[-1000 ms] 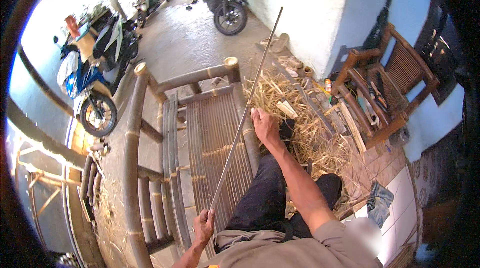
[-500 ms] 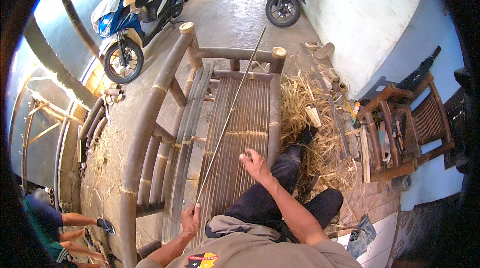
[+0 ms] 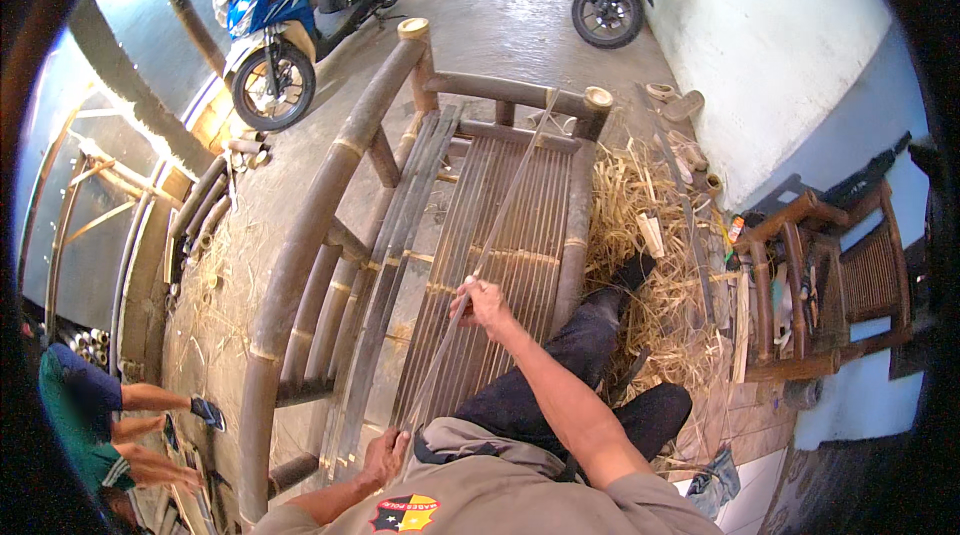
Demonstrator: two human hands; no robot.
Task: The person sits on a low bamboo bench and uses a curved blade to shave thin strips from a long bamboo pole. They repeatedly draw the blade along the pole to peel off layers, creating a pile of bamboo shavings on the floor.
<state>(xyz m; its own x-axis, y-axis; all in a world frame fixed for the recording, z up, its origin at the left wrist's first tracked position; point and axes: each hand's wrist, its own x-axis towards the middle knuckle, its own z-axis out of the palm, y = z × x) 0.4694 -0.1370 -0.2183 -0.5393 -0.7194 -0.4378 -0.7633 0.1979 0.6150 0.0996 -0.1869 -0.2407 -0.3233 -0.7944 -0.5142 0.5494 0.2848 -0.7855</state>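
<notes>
A long thin bamboo strip (image 3: 508, 197) runs slantwise over the slatted seat of a bamboo bench (image 3: 500, 270), its far end near the end rail. My left hand (image 3: 384, 457) is closed on the strip's near end, low by my waist. Farther up the strip, my right hand (image 3: 483, 305) has its thumb and fingers closed round it above the slats. Several dark loose-looking slats (image 3: 385, 235) lie lengthwise beside the bench's left rail, with a gap between them and the seat slats. My legs (image 3: 555, 360) rest along the bench's right side.
Shavings (image 3: 640, 225) cover the floor at the right. A wooden chair (image 3: 800, 285) holding tools stands by the wall. Motorbikes (image 3: 270, 65) are parked at the back. Another person (image 3: 85, 415) sits at the lower left, near bamboo pieces (image 3: 200, 205).
My right hand has moved from open above the slats onto the strip and closed round it. My left hand has lowered slightly with the near end. The view has shifted left.
</notes>
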